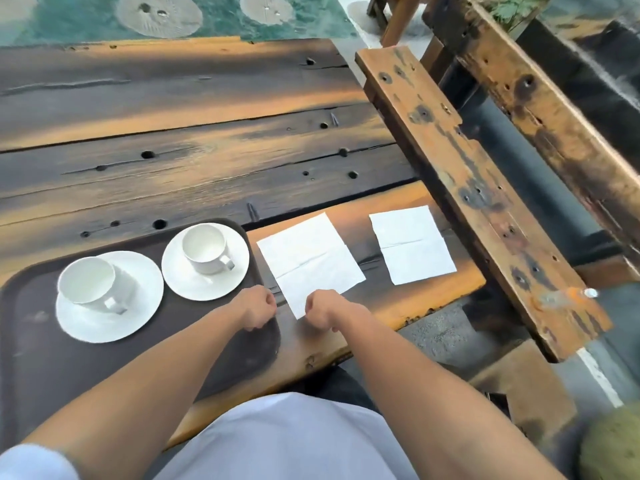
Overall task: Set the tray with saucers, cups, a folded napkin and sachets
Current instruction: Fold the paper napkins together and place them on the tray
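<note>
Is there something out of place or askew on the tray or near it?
Slightly. The nearer cup sits off-centre on its saucer, toward the far left rim, while the other cup is nearly centred. Both napkins lie on the table, not the tray. No sachets are visible.

Weathered plank table (194, 140), holes and cracks; rustic wooden bench (460, 174) just beside; teal patterned floor (86, 19); warm light.
</note>
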Motion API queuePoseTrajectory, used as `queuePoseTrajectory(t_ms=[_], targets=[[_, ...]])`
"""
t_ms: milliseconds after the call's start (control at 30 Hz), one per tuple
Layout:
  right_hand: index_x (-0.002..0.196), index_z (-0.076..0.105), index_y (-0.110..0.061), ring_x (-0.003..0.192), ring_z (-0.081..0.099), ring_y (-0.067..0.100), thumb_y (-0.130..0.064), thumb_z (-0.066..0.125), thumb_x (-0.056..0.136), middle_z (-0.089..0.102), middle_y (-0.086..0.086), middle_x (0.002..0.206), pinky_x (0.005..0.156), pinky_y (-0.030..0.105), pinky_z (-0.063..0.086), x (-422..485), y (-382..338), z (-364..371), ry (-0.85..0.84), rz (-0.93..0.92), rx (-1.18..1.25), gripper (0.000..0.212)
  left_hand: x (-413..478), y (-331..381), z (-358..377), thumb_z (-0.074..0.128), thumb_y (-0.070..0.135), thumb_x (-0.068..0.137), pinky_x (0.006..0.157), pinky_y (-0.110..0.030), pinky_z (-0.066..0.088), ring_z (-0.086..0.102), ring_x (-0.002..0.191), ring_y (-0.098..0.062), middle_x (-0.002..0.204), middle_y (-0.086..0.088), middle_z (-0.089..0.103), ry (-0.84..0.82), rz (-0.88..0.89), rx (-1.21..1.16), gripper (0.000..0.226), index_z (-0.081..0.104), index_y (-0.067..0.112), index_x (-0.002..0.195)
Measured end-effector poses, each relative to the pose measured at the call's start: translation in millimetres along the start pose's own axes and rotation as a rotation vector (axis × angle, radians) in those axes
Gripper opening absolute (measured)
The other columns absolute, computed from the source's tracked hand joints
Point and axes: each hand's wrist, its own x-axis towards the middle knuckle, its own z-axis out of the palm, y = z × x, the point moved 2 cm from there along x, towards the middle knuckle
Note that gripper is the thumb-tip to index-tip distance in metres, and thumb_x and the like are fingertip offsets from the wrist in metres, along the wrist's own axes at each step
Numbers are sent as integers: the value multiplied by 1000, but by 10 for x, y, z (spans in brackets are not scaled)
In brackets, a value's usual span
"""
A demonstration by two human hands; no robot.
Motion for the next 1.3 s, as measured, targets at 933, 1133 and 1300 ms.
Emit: queuePoseTrajectory(t_ms=[933,1133,1300], targets=[[111,62,-15,99,62,27,-7,48,87,63,9,117,78,36,56,1650,434,-1586,198,-292,1,29,974,606,-244,40,9,93,84,-44,50,60,102,-37,120,-12,60,553,-294,135,28,53,11,118],[114,60,-23,106,58,24,-20,57,92,60,1,115,76,32,43,1899,473,-1681,295,-245,5,22,1125,499,-350,43,11,95,76,-43,45,60,100,-40,117,-14,58,606,-365,122,25,49,10,120],[111,60,-18,103,56,26,-17,63,89,58,7,113,90,38,49,2063,431,-1688,307,-266,13,23,1195,488,-416,47,11,95,71,-42,41,61,98,-41,117,-12,56,607,-402,156,23,50,11,117]])
